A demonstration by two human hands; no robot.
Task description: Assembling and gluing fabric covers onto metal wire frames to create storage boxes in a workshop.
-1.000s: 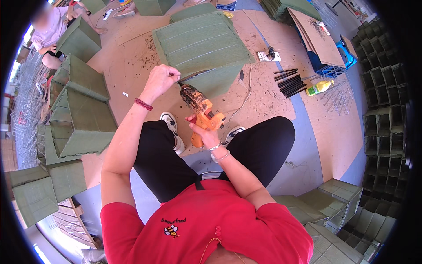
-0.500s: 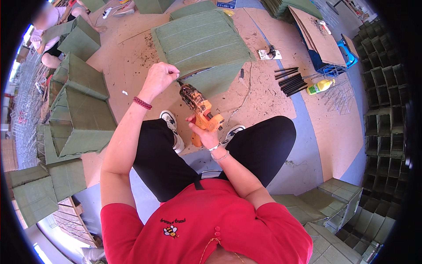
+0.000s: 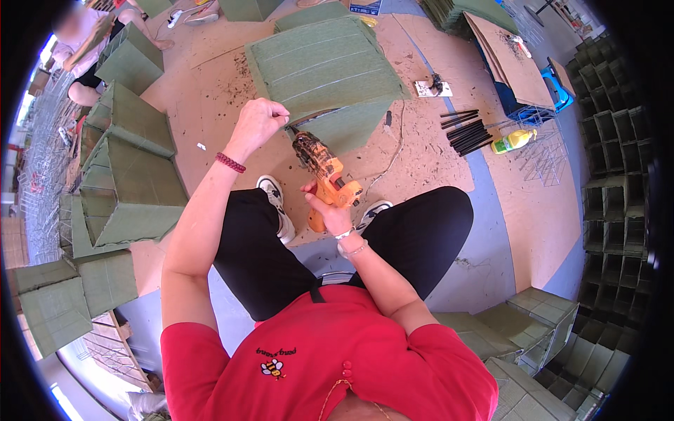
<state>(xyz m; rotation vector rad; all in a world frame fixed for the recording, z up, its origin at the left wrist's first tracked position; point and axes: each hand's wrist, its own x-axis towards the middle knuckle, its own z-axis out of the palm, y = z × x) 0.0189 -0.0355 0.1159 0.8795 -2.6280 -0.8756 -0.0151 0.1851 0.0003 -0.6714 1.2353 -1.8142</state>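
A: What is the right hand (image 3: 328,209) doing?

B: It is wrapped around the handle of an orange glue gun (image 3: 324,165), which is smeared dark toward its nose.

A: And the left hand (image 3: 260,119)?

B: Its fingers are curled in at the near-left corner of the green box (image 3: 323,63). Whether they pinch the cloth there, I cannot tell.

A: Where is the gun pointing?

B: Its nose is at that same corner, just below the left fingertips, by the left end of a dark slit (image 3: 319,114) under the box top's near edge. I cannot tell if it touches.

A: What is the box standing on?

B: Brown cardboard (image 3: 435,165) spread over the floor, in front of the person's shoes (image 3: 279,217).

A: Anything to its right?

B: A white card (image 3: 423,89) with a dark lump on it, then a bunch of black sticks (image 3: 469,133), and a yellow bottle (image 3: 516,139) near the sticks, lying tilted.

A: And on the left?

B: More green boxes (image 3: 133,182), with another person (image 3: 83,42) sitting beyond them.
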